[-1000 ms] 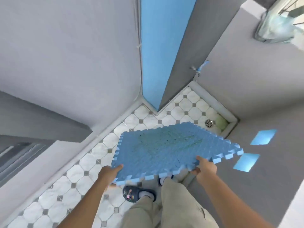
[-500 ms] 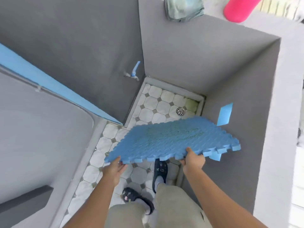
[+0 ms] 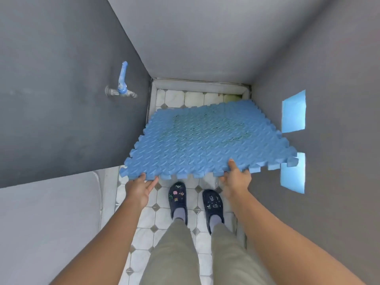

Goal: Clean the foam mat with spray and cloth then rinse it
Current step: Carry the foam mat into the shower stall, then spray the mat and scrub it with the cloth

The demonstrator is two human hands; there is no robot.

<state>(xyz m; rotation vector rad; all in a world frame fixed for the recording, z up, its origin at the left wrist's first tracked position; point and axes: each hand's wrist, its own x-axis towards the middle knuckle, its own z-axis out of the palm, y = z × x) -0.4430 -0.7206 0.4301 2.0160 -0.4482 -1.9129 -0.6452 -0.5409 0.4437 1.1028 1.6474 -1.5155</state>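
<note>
Left of the foam mat (image 3: 205, 140), a tap (image 3: 122, 87) with a blue handle sits on the dark wall, apart from the mat's left edge. The mat is blue, with jigsaw edges and a ridged top. It is held roughly flat in the air over the tiled floor (image 3: 148, 219), and dark greenish smears cross its middle. At the mat's near left corner the left hand (image 3: 139, 187) reaches beneath the edge. The fingers that show lie straight and close together, their tips hidden under the foam. Below the mat's near edge stand two dark shoes (image 3: 177, 198) with small charms. Toward the mat's near right the right hand (image 3: 236, 179) pinches the edge, thumb on top and fingers curled beneath. Right of the mat, two pale blue patches (image 3: 293, 111) mark the grey wall.
</note>
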